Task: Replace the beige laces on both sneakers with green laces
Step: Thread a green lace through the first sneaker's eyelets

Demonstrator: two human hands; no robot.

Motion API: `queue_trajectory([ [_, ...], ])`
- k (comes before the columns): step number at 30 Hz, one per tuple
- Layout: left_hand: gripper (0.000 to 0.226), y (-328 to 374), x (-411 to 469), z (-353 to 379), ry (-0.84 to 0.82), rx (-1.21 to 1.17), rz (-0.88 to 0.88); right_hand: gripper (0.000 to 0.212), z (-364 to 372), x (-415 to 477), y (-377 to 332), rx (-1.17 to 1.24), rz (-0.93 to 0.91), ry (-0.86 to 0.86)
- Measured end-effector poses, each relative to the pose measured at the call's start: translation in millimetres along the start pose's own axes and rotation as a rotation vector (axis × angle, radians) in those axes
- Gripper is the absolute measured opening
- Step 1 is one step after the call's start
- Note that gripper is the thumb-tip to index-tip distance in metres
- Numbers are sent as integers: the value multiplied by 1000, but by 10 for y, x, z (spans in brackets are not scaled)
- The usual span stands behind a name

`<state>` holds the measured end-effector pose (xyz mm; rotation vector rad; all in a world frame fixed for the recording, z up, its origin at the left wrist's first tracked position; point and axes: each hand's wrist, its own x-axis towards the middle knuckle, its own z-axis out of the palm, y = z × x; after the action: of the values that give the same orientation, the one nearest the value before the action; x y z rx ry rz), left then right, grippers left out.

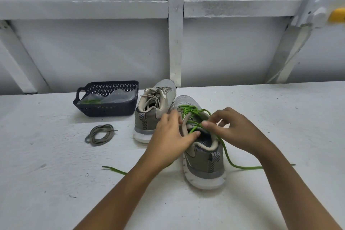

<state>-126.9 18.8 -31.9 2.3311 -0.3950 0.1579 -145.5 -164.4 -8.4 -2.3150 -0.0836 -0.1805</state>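
both hands are on the near sneaker (204, 162), heel toward the camera, on the white table (280, 117). the left hand (169, 139) rests on the shoe's collar with its thumb pressed at the tongue, fingers curled on the far side; whether it pinches any lace i cannot tell. the right hand (233, 129) has thumb and forefinger pinched on the green lace (195, 115), which crosses the upper eyelets, one end trailing off right past the wrist, the other lying left on the table. the far sneaker (155, 106) stands touching the first, beige laces (152, 97) in place. a pale logo mark shows on each shoe's side; no lettering is readable. a coiled beige lace (99, 134) lies alone to the left, near the dark basket (106, 109) holding clear bags (112, 97). open tabletop spreads right and in front; the wall (233, 52) closes the back edge.
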Motion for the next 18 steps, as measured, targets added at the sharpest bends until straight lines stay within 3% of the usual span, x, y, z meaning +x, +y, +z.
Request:
queue_trajectory([
  [3, 34, 67, 42, -71, -22, 134, 108, 19, -19, 22, -41, -146, -30, -65],
  [11, 21, 247, 200, -138, -90, 552, 311, 25, -37, 132, -124, -70, 17, -16],
  [18, 13, 232, 169, -116, -31, 483, 287, 20, -69, 50, -96, -53, 67, -78],
])
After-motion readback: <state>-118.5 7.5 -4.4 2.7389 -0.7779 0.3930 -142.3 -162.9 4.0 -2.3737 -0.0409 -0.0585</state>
